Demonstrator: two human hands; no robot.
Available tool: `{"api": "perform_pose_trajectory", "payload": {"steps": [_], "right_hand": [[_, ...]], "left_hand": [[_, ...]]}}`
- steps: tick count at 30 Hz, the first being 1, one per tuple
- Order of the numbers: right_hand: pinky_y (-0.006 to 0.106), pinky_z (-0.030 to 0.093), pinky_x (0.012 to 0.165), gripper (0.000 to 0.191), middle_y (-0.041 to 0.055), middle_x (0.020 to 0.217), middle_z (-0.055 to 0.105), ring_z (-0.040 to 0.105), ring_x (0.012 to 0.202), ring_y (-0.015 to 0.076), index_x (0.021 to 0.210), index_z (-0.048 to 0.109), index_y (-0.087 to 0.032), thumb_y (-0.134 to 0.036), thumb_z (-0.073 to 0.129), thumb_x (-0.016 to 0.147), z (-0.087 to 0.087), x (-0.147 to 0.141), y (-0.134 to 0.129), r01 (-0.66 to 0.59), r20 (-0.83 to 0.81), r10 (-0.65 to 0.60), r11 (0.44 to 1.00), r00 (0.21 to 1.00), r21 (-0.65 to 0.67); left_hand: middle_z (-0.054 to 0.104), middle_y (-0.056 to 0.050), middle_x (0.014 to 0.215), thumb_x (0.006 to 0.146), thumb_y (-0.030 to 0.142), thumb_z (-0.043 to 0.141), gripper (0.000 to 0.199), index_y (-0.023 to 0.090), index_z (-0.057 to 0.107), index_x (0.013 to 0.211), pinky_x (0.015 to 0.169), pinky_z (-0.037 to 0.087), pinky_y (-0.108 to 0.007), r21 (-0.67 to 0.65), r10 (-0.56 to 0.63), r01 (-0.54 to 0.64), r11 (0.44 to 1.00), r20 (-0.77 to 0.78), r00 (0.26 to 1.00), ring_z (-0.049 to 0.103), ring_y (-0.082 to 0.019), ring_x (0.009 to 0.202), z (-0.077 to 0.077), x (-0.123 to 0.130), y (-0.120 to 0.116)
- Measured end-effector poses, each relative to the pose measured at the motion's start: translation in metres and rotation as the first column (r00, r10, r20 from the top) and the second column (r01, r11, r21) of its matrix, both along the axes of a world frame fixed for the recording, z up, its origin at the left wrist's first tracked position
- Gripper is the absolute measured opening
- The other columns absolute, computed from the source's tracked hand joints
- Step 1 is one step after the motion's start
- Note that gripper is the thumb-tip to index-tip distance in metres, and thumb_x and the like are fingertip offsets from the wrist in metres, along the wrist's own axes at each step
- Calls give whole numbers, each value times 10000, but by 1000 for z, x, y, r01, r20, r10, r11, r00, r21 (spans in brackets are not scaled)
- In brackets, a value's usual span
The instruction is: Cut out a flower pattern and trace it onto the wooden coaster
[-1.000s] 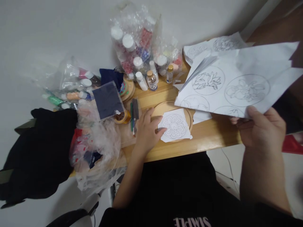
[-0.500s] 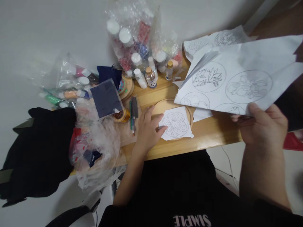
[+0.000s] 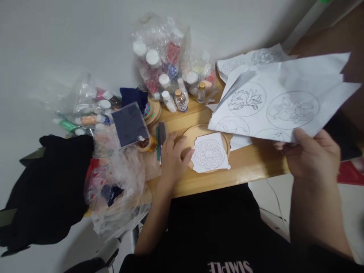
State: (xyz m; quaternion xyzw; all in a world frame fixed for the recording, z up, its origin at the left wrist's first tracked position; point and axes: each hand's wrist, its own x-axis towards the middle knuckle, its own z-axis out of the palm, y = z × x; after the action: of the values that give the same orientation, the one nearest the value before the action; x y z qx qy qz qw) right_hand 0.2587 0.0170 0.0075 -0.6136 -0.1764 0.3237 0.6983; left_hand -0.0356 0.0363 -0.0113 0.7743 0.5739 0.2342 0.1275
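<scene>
Gripped at its lower edge, a stack of white sheets [image 3: 273,94] with circular line drawings hangs over the table's right part in my right hand [image 3: 314,153]. My left hand [image 3: 174,157] has its fingers apart at the left edge of a round wooden disc [image 3: 189,132] and holds nothing. A cut paper with a flower pattern [image 3: 210,152] lies on that disc, just right of my left fingertips.
Small bottles [image 3: 181,100] and clear bags of jars [image 3: 159,60] stand along the wall. Left of my left hand are pens [image 3: 161,132], a wire spool [image 3: 148,143], a dark square sheet [image 3: 130,124], plastic bags [image 3: 122,182] and a black cloth [image 3: 54,193]. More drawings [image 3: 264,57] lie behind the stack.
My left hand has drawn back slightly left, away from the flower pattern paper. The sheets in my right hand have shifted a little left and down in view.
</scene>
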Motion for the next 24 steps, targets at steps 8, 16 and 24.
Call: {"api": "perform_pose_trajectory", "payload": {"steps": [8, 16, 24], "right_hand": [[261, 406, 307, 255, 39, 653, 665, 529, 407, 130, 729, 666, -127, -180, 734, 489, 3, -4, -3, 3, -21, -3, 1000, 1000, 25], [238, 375, 296, 224, 24, 651, 665, 525, 430, 119, 688, 657, -148, -192, 724, 479, 6, -8, -2, 7, -17, -8, 1000, 1000, -9], [267, 395, 308, 246, 43, 659, 667, 531, 431, 142, 692, 657, -143, -190, 735, 464, 1, -6, -2, 11, -23, -11, 1000, 1000, -7]], "left_hand": [[577, -122, 1302, 874, 270, 596, 264, 201, 655, 1122, 1055, 430, -503, 36, 33, -33, 999, -5, 999, 519, -281, 1239, 2, -4, -1], [578, -113, 1297, 875, 209, 557, 216, 213, 688, 1046, 1042, 448, -508, 45, 70, -69, 997, -27, 997, 535, -282, 1224, -3, -10, -5], [613, -116, 1255, 859, 194, 576, 223, 198, 689, 1051, 1052, 432, -502, 17, 67, -67, 998, -1, 998, 541, -281, 1208, -4, -10, -4]]}}
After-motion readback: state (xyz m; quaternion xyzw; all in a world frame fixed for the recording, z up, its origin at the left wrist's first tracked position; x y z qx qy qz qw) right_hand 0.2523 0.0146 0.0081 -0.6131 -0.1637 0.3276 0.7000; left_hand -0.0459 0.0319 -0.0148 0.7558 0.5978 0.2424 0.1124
